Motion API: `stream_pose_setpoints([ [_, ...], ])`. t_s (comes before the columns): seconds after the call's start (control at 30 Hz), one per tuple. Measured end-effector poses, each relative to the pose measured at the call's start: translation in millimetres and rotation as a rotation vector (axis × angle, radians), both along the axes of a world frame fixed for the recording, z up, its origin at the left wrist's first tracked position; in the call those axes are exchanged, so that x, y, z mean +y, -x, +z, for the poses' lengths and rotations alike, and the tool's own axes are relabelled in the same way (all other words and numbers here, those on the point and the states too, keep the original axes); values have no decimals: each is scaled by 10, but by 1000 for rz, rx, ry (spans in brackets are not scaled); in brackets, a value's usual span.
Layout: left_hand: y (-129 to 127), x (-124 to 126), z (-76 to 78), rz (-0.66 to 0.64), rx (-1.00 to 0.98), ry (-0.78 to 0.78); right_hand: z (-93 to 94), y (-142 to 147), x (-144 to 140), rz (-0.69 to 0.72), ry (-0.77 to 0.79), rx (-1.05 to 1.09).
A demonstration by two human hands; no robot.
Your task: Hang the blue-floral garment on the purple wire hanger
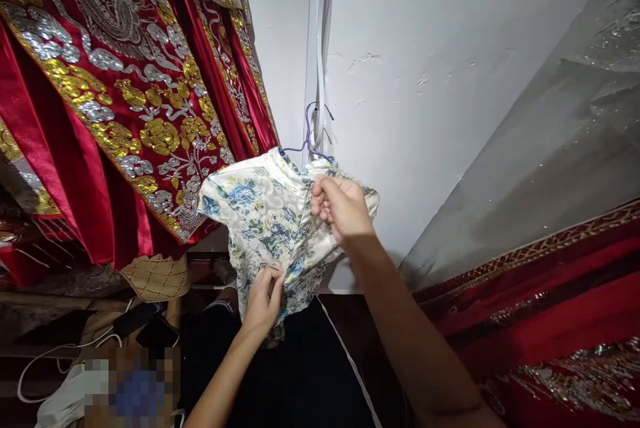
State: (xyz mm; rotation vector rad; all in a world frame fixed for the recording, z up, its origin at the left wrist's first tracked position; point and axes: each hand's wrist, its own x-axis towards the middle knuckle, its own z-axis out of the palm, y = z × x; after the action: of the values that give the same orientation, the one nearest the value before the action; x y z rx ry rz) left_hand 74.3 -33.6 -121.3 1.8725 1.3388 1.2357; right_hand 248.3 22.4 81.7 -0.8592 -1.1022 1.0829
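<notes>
A short-sleeved white shirt point(270, 215) with a blue, green and yellow floral print hangs by its collar from a purple wire hanger point(306, 143). Low on its front, my left hand point(264, 296) pinches the cloth near the front opening between thumb and fingers. My right hand point(346, 209) is in front of the upper chest, just below the collar, its fingers curled and the thumb pressed against them. Whatever lies in that pinch is too small or hidden to make out. The hanger's hook hangs at a white upright strip point(320, 35).
Red garments point(150, 101) with gold and silver sequin embroidery hang at the left. A sheer, glittery cover point(530, 148) and red embroidered cloth point(560, 328) are at the right. Behind the shirt stands a white wall point(400, 35). Lower left are a phone point(157, 333) and a white cable point(35, 365).
</notes>
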Motion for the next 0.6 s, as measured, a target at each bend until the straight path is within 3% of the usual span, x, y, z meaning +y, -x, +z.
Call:
stream_pose_setpoints([
  [0.07,-9,107,281,-55,6,-37,-117,64,-38,-1,-21,0],
  [0.17,-76,280,904,-64,-91,-212,-229,113,-103,13,-21,-18],
  [0.27,-193,464,1517,-62,-95,-464,-204,100,-148,42,-65,-65],
  [0.33,-280,556,1789,-110,-9,-556,-186,69,-142,21,-116,-101],
  [0.47,-348,606,2036,-95,62,-686,-413,22,-30,-96,-108,-201],
  [0.53,-246,620,2103,34,-57,-730,-667,14,11,-105,-37,-267],
  [0.6,-31,680,2144,181,-319,-733,-942,7,-16,-84,23,-320],
])
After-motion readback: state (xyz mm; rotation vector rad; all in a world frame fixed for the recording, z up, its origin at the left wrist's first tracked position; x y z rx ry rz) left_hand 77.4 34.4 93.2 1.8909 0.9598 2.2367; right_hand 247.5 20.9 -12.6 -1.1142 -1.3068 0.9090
